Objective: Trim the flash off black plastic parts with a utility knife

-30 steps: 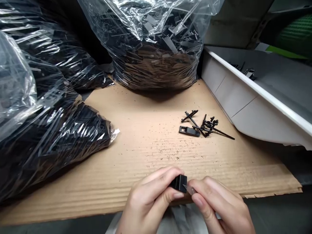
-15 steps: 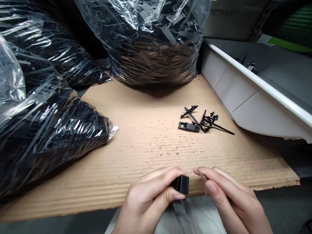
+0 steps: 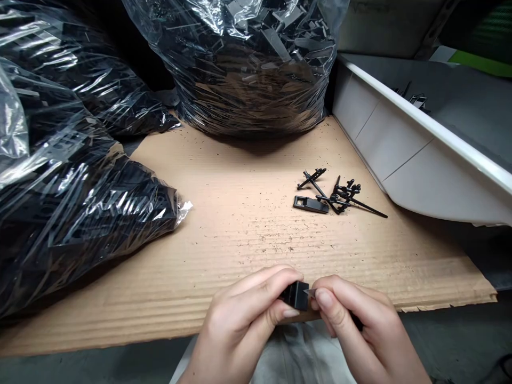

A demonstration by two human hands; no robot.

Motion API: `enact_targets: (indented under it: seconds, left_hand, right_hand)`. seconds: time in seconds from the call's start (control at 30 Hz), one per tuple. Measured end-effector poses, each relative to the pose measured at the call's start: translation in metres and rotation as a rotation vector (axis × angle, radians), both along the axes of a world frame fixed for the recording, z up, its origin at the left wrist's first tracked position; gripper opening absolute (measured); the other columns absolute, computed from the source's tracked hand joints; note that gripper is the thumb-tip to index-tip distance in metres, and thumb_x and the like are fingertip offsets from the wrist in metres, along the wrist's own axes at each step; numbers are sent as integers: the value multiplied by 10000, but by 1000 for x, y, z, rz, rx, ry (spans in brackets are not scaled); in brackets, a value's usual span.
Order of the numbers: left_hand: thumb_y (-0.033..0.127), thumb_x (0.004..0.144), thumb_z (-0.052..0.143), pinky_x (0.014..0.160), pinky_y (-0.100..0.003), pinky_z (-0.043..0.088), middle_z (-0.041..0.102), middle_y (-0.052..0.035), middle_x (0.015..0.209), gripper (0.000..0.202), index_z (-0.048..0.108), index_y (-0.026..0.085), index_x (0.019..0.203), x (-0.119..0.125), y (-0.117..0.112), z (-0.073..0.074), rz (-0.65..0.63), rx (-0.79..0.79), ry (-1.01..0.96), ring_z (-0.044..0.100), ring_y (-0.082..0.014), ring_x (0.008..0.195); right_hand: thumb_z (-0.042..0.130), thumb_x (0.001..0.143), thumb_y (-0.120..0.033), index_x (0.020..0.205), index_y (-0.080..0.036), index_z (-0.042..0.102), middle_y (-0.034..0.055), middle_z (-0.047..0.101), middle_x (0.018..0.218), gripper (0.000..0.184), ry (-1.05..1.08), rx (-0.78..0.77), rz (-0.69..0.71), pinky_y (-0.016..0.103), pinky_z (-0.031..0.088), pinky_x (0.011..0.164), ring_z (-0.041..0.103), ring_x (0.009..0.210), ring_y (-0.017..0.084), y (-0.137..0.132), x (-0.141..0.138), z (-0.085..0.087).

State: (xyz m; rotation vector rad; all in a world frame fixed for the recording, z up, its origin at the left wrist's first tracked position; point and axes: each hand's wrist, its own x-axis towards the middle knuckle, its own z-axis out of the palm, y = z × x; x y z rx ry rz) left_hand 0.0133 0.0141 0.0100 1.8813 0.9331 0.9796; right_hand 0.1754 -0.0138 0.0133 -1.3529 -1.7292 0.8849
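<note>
My left hand pinches a small black plastic part between thumb and fingers, low in the head view near the front edge of the cardboard sheet. My right hand is closed on a small blade whose tip touches the part's right edge. Both hands meet at the part, just above my lap.
A small pile of black plastic offcuts lies on the cardboard to the right. Clear bags full of black parts stand at the back and along the left. A white tray with a few black pieces borders the right side.
My right hand had drawn away from the part half a second ago; it is back against it now, blade tip on the part's edge. The left hand has kept its grip.
</note>
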Motion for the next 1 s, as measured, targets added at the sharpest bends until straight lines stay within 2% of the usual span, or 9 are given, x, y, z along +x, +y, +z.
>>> enact_targets:
  seconds: [0.23,0.4,0.53,0.63,0.7,0.77,0.87,0.93,1.0]
  left_hand:
    - [110,824,534,611,-84,475,661,66,807,207,597,256,956,3,-1,1,47,-27,-7,614,-66,665]
    - [20,742,593,761,-57,454,691,67,930,347,636,258,991,3,-4,-3,154,-15,-26,639,-72,834]
    - [43,766,585,740,-84,464,686,77,916,368,624,305,1022,1,-2,-2,93,-89,-43,630,-78,829]
    - [135,804,578,786,-152,467,659,35,923,263,642,301,998,0,-1,2,1,-152,-57,602,-117,883]
    - [225,797,598,767,-191,477,622,-6,867,156,685,270,918,-2,-1,4,11,-137,-47,582,-148,860]
    - [247,786,610,679,-187,488,595,-9,773,150,695,276,906,-3,-2,6,61,-131,-53,572,-137,742]
    - [298,810,578,580,-167,482,626,10,744,230,622,308,1036,-4,-4,8,23,-293,-136,569,-106,609]
    - [419,803,547,610,-195,496,643,-15,805,253,598,258,992,-2,-6,8,-17,-437,-232,592,-125,647]
    - [423,826,509,589,-192,495,643,-25,804,241,552,235,972,1,-7,8,16,-521,-329,602,-129,655]
  right_hand:
    - [355,892,-191,648,-196,427,-54,426,549,255,-40,-75,77,188,313,486,435,489,70,1,2,4]
    - [420,874,-222,597,-204,462,-55,463,520,281,-68,-41,143,187,369,507,468,473,85,-6,7,7]
    - [424,871,-263,709,-212,524,-58,496,544,197,60,-149,33,156,377,466,483,487,78,0,8,10]
    - [498,819,-268,684,-195,492,-41,517,591,153,19,-169,-62,165,395,487,505,541,92,11,5,12]
    - [496,826,-262,681,-193,484,-40,505,588,161,-27,-117,-145,171,396,483,500,532,91,14,4,13]
    - [473,847,-245,768,-195,527,-24,547,643,108,-47,-11,-194,181,423,516,539,575,103,12,6,13]
    - [454,857,-162,907,-201,568,11,613,760,131,-100,144,-118,203,467,599,602,688,129,4,12,8]
    - [461,845,-103,961,-194,574,20,624,760,186,-165,241,-49,216,474,606,609,691,136,-1,15,2]
    - [486,824,-63,1012,-177,562,19,636,740,232,-209,328,-27,218,475,591,611,651,129,-4,16,-4]
